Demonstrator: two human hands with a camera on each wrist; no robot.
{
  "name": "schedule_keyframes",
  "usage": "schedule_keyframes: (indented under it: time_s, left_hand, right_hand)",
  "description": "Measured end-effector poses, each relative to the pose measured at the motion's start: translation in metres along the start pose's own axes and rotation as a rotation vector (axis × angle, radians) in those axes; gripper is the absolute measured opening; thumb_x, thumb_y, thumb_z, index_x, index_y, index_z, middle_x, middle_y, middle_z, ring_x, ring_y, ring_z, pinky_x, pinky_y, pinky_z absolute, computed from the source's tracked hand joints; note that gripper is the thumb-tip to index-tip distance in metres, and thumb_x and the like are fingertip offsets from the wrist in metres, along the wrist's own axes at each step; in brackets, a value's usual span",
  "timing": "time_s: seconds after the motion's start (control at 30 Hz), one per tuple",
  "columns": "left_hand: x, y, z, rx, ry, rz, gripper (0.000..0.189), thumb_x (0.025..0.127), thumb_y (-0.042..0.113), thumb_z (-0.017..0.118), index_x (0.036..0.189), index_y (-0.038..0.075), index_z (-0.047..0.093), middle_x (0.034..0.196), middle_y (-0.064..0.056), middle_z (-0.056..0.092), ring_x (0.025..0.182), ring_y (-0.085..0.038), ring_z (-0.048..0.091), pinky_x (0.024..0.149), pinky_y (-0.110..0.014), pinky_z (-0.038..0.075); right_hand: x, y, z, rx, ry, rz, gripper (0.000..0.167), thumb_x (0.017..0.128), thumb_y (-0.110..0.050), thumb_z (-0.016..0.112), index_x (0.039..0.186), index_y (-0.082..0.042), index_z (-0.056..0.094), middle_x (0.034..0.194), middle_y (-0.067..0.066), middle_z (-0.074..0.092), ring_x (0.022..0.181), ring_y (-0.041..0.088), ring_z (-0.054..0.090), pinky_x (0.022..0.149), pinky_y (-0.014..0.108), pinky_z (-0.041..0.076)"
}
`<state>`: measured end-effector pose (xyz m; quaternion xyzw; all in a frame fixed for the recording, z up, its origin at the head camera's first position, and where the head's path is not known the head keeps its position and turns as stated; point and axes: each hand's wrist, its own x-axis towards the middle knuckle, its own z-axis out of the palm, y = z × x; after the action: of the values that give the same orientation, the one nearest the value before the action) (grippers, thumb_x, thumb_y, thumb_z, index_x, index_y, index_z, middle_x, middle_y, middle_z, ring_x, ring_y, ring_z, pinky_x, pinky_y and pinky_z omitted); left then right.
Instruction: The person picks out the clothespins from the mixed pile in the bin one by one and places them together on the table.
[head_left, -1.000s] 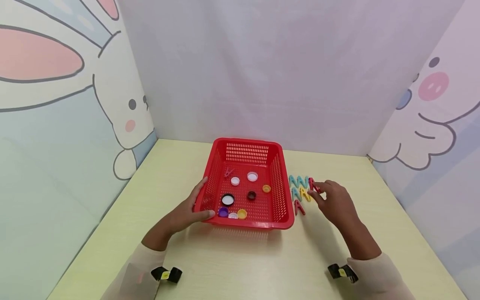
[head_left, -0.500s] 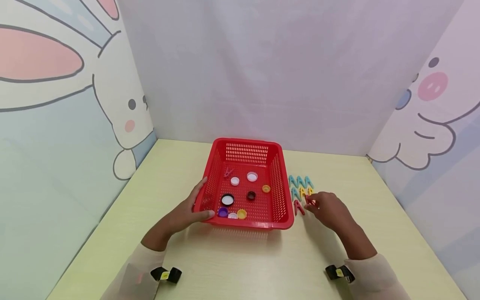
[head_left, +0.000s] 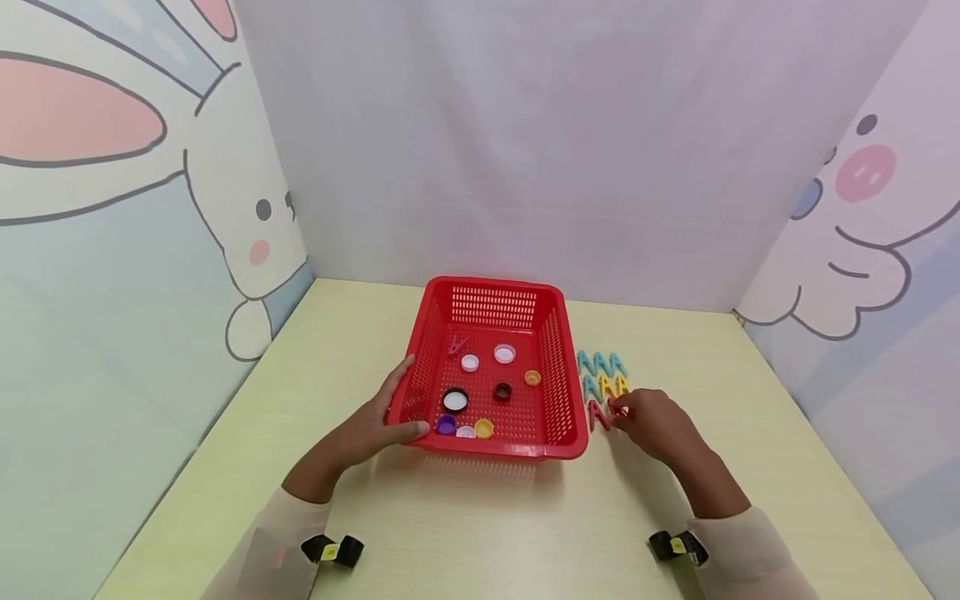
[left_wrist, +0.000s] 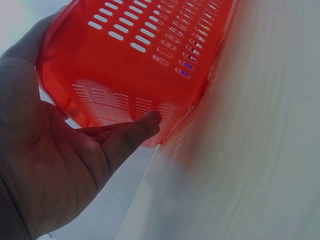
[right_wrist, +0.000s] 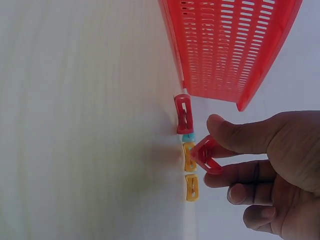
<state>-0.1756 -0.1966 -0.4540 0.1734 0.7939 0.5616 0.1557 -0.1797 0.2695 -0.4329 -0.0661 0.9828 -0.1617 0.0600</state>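
Note:
My left hand holds the red plastic basket at its near left corner; in the left wrist view the thumb lies along the outer wall. With thumb and forefinger, my right hand pinches a red clothespin, just above the table in the right wrist view. Beside it lies another red clothespin. Behind are yellow clothespins next to a teal clothespin, then a row of teal clothespins farther back.
Inside the basket lie several bottle caps, among them a black-rimmed white cap, a purple cap and a dark brown cap, plus a pink clothespin. Printed walls enclose the pale table on three sides.
My right hand has carried the red clothespin from the teal row toward me, down beside the other red one. My left hand stays on the basket.

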Motion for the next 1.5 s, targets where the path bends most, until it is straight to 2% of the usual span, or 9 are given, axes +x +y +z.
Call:
schedule_keyframes:
  time_s: [0.33, 0.57, 0.8, 1.0, 1.2, 1.5]
  left_hand:
    - [-0.0006, 0.0011, -0.0015, -0.013, -0.004, 0.007, 0.122, 0.09, 0.036, 0.086, 0.176, 0.03, 0.001, 0.168, -0.023, 0.033, 0.153, -0.05, 0.039, 0.098, -0.05, 0.067]
    - [-0.0001, -0.0002, -0.0017, -0.02, -0.006, 0.008, 0.122, 0.09, 0.035, 0.086, 0.176, 0.031, 0.0, 0.169, -0.023, 0.033, 0.153, -0.05, 0.039, 0.098, -0.05, 0.067]
    - [0.0007, -0.0008, -0.0013, -0.015, -0.002, 0.008, 0.122, 0.09, 0.035, 0.087, 0.176, 0.031, 0.001, 0.169, -0.022, 0.033, 0.154, -0.05, 0.039, 0.098, -0.05, 0.067]
    - [0.0009, -0.0005, -0.0015, -0.016, -0.004, 0.004, 0.122, 0.09, 0.035, 0.087, 0.176, 0.031, 0.001, 0.169, -0.022, 0.033, 0.154, -0.05, 0.039, 0.098, -0.049, 0.067]
    - [0.0003, -0.0012, -0.0008, -0.012, -0.003, 0.003, 0.122, 0.089, 0.035, 0.087, 0.176, 0.031, 0.001, 0.169, -0.023, 0.032, 0.154, -0.05, 0.038, 0.098, -0.05, 0.067]
    - [0.0005, 0.0006, -0.0006, -0.009, -0.001, -0.004, 0.122, 0.089, 0.035, 0.087, 0.176, 0.031, 0.001, 0.169, -0.022, 0.033, 0.154, -0.05, 0.039, 0.098, -0.05, 0.067]
  right_hand:
    - [-0.0001, 0.0002, 0.0014, -0.017, -0.006, 0.005, 0.028, 0.094, -0.018, 0.087, 0.118, -0.005, 0.084, 0.088, 0.006, 0.074, 0.075, 0.02, 0.057, 0.062, 0.03, 0.048]
    - [0.0008, 0.0006, 0.0019, -0.028, -0.011, -0.009, 0.023, 0.093, -0.018, 0.088, 0.112, -0.006, 0.084, 0.088, 0.006, 0.073, 0.077, 0.02, 0.057, 0.063, 0.031, 0.05]
    - [0.0021, 0.0023, 0.0034, -0.021, -0.038, 0.002, 0.018, 0.091, -0.013, 0.088, 0.108, -0.009, 0.085, 0.093, 0.007, 0.077, 0.081, 0.021, 0.061, 0.072, 0.035, 0.06]
    - [0.0019, 0.0037, 0.0035, -0.016, -0.059, 0.024, 0.024, 0.09, -0.007, 0.087, 0.114, -0.011, 0.085, 0.102, 0.009, 0.078, 0.088, 0.022, 0.064, 0.079, 0.042, 0.065]
    - [0.0018, 0.0054, 0.0045, -0.017, -0.057, 0.024, 0.026, 0.09, -0.005, 0.086, 0.115, -0.012, 0.085, 0.102, 0.009, 0.077, 0.088, 0.022, 0.064, 0.076, 0.04, 0.064]
    - [-0.0005, 0.0022, -0.0011, -0.015, -0.026, 0.044, 0.039, 0.087, -0.002, 0.088, 0.124, -0.006, 0.081, 0.104, 0.012, 0.076, 0.087, 0.024, 0.064, 0.072, 0.038, 0.065]
